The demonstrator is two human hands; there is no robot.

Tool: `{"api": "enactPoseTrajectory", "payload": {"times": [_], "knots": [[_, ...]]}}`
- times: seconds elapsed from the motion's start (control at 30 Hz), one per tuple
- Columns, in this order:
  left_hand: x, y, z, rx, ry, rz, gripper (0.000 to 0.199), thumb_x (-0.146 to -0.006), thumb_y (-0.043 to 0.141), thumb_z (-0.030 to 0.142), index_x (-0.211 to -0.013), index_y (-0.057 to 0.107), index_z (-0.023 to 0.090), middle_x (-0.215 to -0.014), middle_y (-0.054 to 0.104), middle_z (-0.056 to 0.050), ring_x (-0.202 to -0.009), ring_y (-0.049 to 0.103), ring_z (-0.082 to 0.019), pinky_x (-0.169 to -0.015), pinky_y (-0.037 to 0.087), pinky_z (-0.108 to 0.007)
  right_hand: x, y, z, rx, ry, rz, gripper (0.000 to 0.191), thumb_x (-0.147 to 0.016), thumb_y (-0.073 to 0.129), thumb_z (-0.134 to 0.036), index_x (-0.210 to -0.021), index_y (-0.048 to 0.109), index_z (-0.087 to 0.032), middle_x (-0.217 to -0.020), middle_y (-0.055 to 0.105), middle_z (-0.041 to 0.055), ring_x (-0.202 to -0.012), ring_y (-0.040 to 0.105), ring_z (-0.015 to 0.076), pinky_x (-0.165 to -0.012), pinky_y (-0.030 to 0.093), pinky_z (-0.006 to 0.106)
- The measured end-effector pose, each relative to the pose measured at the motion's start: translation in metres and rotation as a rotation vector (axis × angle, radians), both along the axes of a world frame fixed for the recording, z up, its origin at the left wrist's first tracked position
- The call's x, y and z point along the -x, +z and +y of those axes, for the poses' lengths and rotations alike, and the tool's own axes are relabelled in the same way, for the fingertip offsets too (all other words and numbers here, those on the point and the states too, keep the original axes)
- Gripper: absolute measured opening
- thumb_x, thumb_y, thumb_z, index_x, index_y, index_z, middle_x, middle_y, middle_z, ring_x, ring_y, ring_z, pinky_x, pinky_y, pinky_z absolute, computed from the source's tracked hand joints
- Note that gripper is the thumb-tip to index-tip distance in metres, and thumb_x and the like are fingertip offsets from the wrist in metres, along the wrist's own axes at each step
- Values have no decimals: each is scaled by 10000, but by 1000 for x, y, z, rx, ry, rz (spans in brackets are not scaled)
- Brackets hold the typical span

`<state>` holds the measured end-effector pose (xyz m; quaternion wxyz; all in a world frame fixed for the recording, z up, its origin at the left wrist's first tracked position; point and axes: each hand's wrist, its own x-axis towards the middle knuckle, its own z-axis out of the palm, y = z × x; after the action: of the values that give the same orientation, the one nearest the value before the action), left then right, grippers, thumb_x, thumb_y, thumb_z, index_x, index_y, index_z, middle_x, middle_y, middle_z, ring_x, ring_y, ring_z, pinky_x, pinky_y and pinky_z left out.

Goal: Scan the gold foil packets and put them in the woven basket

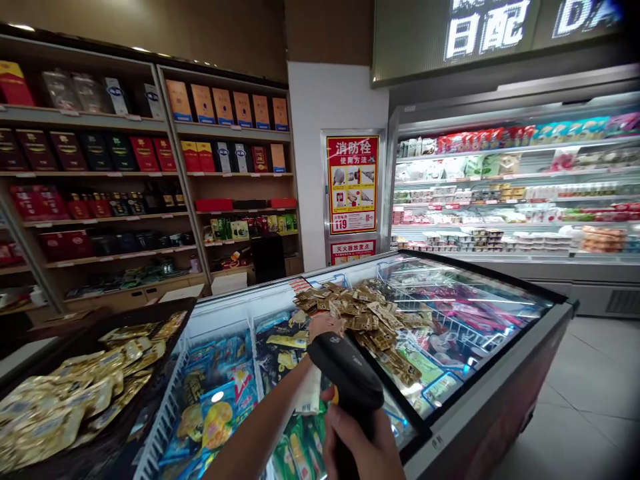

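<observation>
A glass-topped chest freezer (493,353) carries a loose heap of small brown sachets (363,317) directly on its sliding lid. Just left of the freezer, a dark tray (163,343) holds a pile of gold foil packets (65,407). Behind the freezer, wooden shelves (230,130) are lined with boxed goods (223,107); beyond it on the right, refrigerated shelves (510,175) hold packaged foods (500,163).

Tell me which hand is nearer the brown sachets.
Left hand, at the near edge of the brown sachets. Right hand sits lower, gripping a black barcode scanner.
</observation>
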<state>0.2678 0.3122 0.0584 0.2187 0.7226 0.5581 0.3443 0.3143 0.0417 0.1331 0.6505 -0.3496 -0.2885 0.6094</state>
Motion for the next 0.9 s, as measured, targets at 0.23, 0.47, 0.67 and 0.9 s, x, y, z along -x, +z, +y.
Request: {"api": "enactPoseTrajectory", "payload": {"times": [0.23, 0.47, 0.67, 0.9], "knots": [[128, 10, -88, 21, 134, -35, 220, -784, 611, 80, -909, 748, 200, -765, 732, -31, -767, 686, -213, -708, 473, -294, 11, 6, -22, -47, 53, -38, 617, -660, 899, -631, -971, 655, -157, -543, 548, -68, -349, 445, 77, -349, 377, 199], [254, 50, -175, -56, 298, -27, 204, -811, 650, 339, -805, 797, 198, -819, 759, -71, -816, 680, -256, -723, 462, -311, 34, 25, -33, -144, 88, -205, 515, -744, 841, -620, -859, 652, -156, -508, 534, -51, -387, 463, 91, -404, 407, 218], [302, 107, -226, -118, 360, -284, 454, -702, 741, 576, -846, 803, 149, -653, 671, -36, -596, 544, -178, -556, 353, -271, 48, 42, -32, -171, 183, -468, 430, -788, 790, -565, -907, 645, -179, -550, 555, -51, -399, 477, 118, -404, 406, 252], [313, 139, -251, -219, 430, -486, 543, -644, 802, 617, -897, 807, 136, -565, 538, 19, -537, 418, -126, -521, 282, -255, 70, 58, -45, -216, 290, -581, 330, -837, 712, -489, -918, 606, -188, -464, 492, -79, -393, 474, 138, -417, 426, 269]]}}
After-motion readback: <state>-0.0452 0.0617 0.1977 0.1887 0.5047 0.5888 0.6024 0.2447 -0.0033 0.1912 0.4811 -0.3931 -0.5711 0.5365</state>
